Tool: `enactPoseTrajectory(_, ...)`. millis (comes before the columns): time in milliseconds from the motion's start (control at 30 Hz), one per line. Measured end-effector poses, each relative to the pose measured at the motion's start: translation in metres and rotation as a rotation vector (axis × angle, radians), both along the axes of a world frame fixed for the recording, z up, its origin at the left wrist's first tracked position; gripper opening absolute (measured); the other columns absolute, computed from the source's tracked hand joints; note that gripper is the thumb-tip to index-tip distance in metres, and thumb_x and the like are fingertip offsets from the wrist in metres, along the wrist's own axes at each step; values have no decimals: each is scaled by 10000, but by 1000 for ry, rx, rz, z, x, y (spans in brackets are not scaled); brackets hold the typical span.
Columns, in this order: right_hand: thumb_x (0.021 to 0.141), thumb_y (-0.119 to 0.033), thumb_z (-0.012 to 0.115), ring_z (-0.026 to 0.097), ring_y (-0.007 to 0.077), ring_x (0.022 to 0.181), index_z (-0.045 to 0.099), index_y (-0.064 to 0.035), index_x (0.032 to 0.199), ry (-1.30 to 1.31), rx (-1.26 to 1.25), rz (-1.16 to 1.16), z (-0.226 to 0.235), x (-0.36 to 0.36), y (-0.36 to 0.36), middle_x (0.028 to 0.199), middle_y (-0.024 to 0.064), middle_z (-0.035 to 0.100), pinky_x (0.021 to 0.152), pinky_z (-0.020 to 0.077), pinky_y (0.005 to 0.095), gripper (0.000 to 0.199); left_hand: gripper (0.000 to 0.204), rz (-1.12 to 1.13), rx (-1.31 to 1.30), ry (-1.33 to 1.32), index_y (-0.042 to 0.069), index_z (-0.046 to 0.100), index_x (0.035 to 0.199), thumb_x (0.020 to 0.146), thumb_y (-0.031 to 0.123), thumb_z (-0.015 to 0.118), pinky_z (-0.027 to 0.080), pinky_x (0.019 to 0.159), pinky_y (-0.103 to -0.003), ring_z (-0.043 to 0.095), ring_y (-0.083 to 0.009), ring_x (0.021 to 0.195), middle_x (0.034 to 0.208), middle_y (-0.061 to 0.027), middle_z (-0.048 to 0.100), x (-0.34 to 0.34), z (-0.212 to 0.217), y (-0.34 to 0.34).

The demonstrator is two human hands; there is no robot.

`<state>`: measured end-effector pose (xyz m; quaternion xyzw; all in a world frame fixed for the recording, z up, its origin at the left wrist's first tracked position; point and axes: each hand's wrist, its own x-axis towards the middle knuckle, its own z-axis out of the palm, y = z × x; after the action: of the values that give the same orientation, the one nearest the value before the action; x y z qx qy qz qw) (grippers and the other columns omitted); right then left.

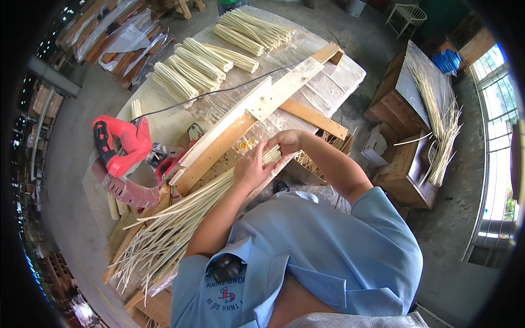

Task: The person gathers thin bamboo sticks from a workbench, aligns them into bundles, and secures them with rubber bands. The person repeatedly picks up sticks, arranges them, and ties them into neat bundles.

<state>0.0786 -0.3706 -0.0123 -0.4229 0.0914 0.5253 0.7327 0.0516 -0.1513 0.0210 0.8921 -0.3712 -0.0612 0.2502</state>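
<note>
Hands meet at one end of a long rattan bundle (180, 218): left hand (250, 167) wraps the strips to keep them gathered, right hand (285, 141) cups their tips, squaring them against the wooden jig (257, 109). Beyond lie a red power saw (123, 145) and cut bundles (202, 63).

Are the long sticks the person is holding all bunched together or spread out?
Both: the long sticks are bunched where the left hand and right hand grip them, and fan apart at the far end.
</note>
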Motion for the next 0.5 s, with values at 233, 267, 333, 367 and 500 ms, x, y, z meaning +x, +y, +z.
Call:
enactPoseTrajectory(233,1001,-670,439,601,360,1234,478,0,1420,37,70,-306,-19,-26,6,1337,204,617,1024,511,557,791,728,-2,14,23,63,413,1433,838,311,751,536,886,-475,659,-380,1063,1177,-220,671,2,-4,0)
enactPoseTrajectory(267,998,-690,411,615,350,1215,472,3,1421,80,86,-371,-21,-30,10,1336,198,619,1018,519,541,815,722,-5,11,24,69,414,1436,841,309,744,537,883,-477,661,-381,1054,1169,-220,673,3,-4,0)
enactPoseTrajectory(333,992,-731,357,643,331,1178,460,10,1425,167,119,-503,-26,-39,17,1335,188,623,1005,534,508,864,711,-15,6,27,80,415,1441,846,307,731,539,876,-480,665,-384,1037,1152,-220,675,3,-3,0)
enactPoseTrajectory(367,990,-741,333,659,319,1142,462,0,1426,145,138,-532,-28,-47,21,1317,184,632,994,543,485,870,694,-18,-3,29,81,419,1438,852,303,718,542,873,-482,667,-385,1033,1151,-220,676,3,-4,1)
enactPoseTrajectory(500,984,-771,260,704,269,973,476,-52,1419,-36,81,-684,-36,-80,41,1199,157,677,890,578,398,868,625,-70,-24,34,79,440,1418,873,285,667,551,868,-489,671,-391,1033,1160,-219,676,4,-4,2)
